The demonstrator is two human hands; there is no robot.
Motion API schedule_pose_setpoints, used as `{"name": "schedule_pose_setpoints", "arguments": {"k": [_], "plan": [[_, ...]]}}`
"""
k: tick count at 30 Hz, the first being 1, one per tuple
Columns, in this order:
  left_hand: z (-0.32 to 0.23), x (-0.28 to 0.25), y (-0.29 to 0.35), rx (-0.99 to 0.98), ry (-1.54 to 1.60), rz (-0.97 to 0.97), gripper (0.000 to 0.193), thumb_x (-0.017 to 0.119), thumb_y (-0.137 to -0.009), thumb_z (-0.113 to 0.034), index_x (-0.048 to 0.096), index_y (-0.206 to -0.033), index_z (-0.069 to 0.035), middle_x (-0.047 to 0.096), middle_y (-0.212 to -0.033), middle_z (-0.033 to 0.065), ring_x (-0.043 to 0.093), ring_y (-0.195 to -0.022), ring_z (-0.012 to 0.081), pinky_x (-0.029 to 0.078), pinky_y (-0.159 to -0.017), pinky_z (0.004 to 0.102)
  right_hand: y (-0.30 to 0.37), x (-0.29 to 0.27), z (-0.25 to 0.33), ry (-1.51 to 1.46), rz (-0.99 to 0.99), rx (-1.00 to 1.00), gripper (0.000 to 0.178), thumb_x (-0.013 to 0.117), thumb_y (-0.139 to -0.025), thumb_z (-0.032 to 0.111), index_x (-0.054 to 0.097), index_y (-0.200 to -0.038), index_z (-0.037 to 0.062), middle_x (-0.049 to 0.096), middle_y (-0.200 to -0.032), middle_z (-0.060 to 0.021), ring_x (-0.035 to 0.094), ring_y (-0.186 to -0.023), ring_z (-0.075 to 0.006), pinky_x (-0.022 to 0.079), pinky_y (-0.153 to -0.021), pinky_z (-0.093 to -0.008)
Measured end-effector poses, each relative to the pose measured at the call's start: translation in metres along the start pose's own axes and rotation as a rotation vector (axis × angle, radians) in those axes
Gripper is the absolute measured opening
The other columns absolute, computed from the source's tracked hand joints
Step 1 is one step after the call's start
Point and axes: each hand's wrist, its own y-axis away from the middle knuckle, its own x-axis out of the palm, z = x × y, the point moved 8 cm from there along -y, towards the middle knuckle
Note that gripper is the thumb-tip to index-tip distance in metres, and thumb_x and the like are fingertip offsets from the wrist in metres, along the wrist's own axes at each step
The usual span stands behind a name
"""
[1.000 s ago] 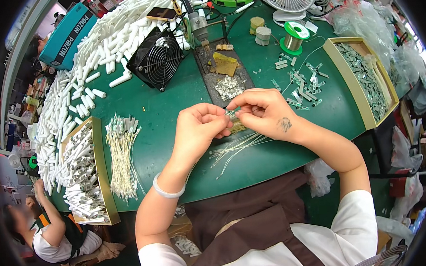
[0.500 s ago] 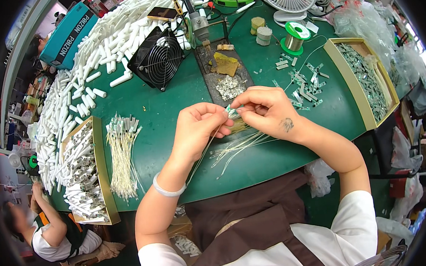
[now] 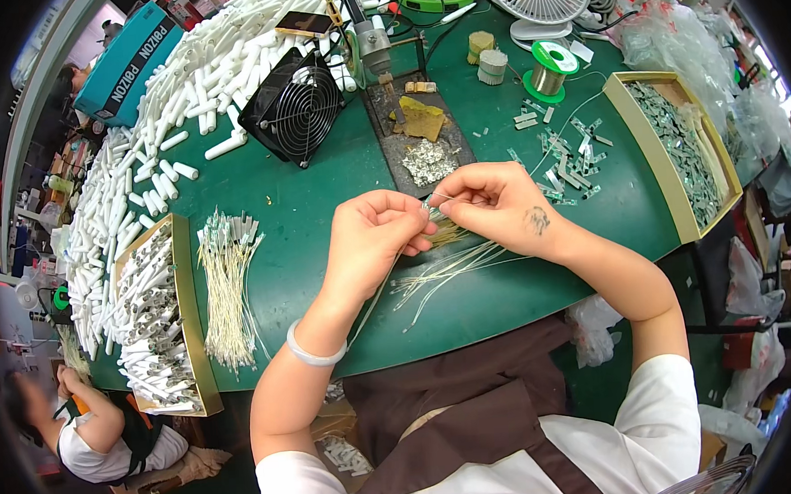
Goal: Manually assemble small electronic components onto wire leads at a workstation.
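Observation:
My left hand [image 3: 378, 234] is closed in a pinch on a small circuit board, mostly hidden by the fingertips, with a pale thin wire [image 3: 370, 314] trailing below the hand. Close against it, my right hand [image 3: 494, 203] pinches a thin wire between thumb and forefinger; the fingertips of both hands nearly meet. Beneath the hands lies a loose bundle of pale wires [image 3: 447, 271] on the green table [image 3: 316, 279]. Just beyond them is a dark soldering base [image 3: 387, 143] bearing a yellow sponge [image 3: 420, 119] and a heap of solder scraps [image 3: 429, 162].
At left are bundled wired boards [image 3: 227, 298], a filled box [image 3: 184, 305] and piled white tubes [image 3: 209, 86]. A black fan [image 3: 293, 108] stands beyond. To the right are a solder spool [image 3: 548, 75], loose boards [image 3: 574, 168] and a board box [image 3: 640, 146]. A co-worker [image 3: 108, 437] sits far left.
My right hand has shifted slightly right, and the thin wire at its fingertips shows more clearly. Less of the small board shows between my fingers. The co-worker's hands have come lower.

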Motion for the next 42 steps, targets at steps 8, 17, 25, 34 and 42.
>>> {"name": "schedule_pose_setpoints", "arguments": {"k": [8,17,25,34,42], "plan": [[0.003,0.001,-0.002,0.036,-0.020,0.002,0.010,0.064,-0.085,-0.006,0.062,-0.090,0.003,0.067,-0.075,0.0088,0.062,-0.059,0.0102,0.050,-0.055,0.0198,0.001,0.002,0.001,0.005,0.016,0.023,0.017,0.059,-0.081,0.006,0.067,-0.094,-0.0008,0.057,-0.068,0.0036,0.045,-0.060,0.0001,0.037,-0.052,-0.0184],[0.002,0.001,-0.002,0.063,-0.083,-0.023,0.010,0.064,-0.085,-0.006,0.061,-0.087,0.003,0.065,-0.071,0.0065,0.060,-0.057,0.0085,0.049,-0.053,0.0192,0.001,0.002,0.000,-0.015,0.021,0.007,0.017,0.059,-0.080,0.005,0.067,-0.094,-0.0006,0.054,-0.066,0.0046,0.043,-0.058,0.0002,0.036,-0.051,-0.0188],[0.000,0.003,0.000,0.129,-0.275,-0.044,0.010,0.065,-0.083,-0.004,0.061,-0.086,0.004,0.065,-0.072,0.0055,0.061,-0.061,0.0071,0.050,-0.055,0.0189,-0.001,0.003,0.008,0.235,0.041,-0.129,0.009,0.064,-0.077,0.008,0.061,-0.083,0.0027,0.053,-0.063,-0.0008,0.048,-0.055,-0.0080,0.039,-0.050,-0.0249],[0.001,0.005,0.000,0.089,-0.275,-0.025,0.010,0.065,-0.082,-0.003,0.061,-0.085,0.005,0.065,-0.071,0.0061,0.060,-0.061,0.0071,0.050,-0.055,0.0193,0.003,0.005,0.022,0.466,0.000,-0.379,0.013,0.066,-0.073,0.006,0.058,-0.083,0.0038,0.052,-0.069,-0.0037,0.049,-0.055,-0.0130,0.040,-0.048,-0.0262],[0.003,0.005,-0.001,0.087,-0.301,-0.006,0.009,0.065,-0.081,-0.003,0.061,-0.084,0.005,0.064,-0.070,0.0060,0.060,-0.059,0.0069,0.050,-0.053,0.0197,0.002,0.008,0.018,0.557,0.086,-0.321,0.012,0.063,-0.078,0.014,0.056,-0.083,0.0059,0.058,-0.076,-0.0066,0.059,-0.063,-0.0238,0.046,-0.055,-0.0345]]}}
